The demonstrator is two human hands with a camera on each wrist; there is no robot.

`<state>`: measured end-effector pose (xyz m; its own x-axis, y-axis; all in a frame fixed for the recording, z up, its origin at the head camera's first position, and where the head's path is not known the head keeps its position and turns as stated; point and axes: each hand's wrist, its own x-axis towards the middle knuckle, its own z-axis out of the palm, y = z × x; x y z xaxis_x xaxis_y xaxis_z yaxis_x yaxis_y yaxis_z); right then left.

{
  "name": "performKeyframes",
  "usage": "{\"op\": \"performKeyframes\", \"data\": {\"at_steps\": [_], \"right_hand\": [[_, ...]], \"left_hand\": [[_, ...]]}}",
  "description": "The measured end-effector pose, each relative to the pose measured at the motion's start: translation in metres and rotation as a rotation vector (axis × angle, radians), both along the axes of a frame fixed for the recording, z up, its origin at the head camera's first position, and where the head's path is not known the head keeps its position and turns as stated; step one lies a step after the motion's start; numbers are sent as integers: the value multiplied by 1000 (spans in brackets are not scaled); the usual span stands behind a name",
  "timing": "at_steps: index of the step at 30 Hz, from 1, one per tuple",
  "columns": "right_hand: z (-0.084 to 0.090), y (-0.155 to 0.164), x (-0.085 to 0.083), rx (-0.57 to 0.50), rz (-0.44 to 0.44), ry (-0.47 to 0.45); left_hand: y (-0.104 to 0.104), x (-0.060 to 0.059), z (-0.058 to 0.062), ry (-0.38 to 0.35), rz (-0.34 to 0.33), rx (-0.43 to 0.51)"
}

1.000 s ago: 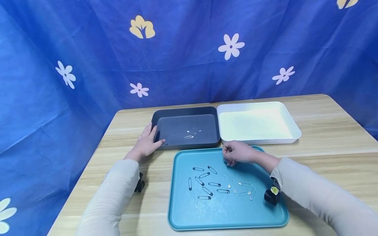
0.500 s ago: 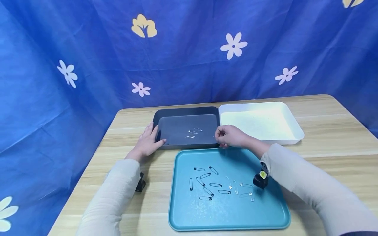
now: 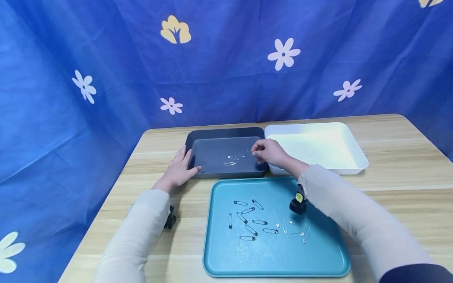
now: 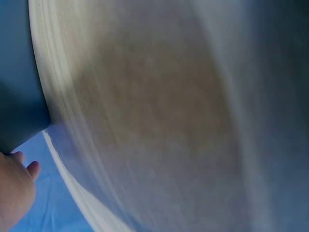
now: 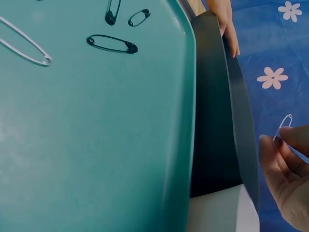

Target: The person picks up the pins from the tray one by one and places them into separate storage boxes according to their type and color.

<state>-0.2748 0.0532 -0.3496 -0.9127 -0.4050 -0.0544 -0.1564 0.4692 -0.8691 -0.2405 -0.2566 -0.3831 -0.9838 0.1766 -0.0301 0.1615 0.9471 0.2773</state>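
Observation:
My right hand hovers over the right part of the dark grey tray and pinches a silver safety pin between thumb and fingertips. Three silver pins lie on that tray's floor. My left hand rests with straight fingers on the dark tray's left rim. In front of it, a teal tray holds several black safety pins and several silver ones. In the right wrist view the teal tray fills the left, beside the dark tray.
A white tray stands to the right of the dark one, touching it, with nothing visible inside. All three sit on a wooden table. A blue flowered cloth hangs behind. The left wrist view is a blur of table and sleeve.
My right hand lifted from the teal tray's far edge and moved left and away, over the dark tray, carrying a silver pin. The left hand stayed on the dark tray's rim.

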Motion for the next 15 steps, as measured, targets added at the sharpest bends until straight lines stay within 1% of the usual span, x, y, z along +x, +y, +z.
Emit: {"op": "performKeyframes", "data": {"at_steps": [5, 12, 15], "right_hand": [[-6, -9, -10, -32, -36, 4], [-10, -26, -22, -23, -14, 31], [-13, -32, -27, -17, -28, 59]], "left_hand": [[0, -1, 0, -1, 2, 7], [0, -1, 1, -9, 4, 13], [0, -1, 0, -8, 3, 10]]}}
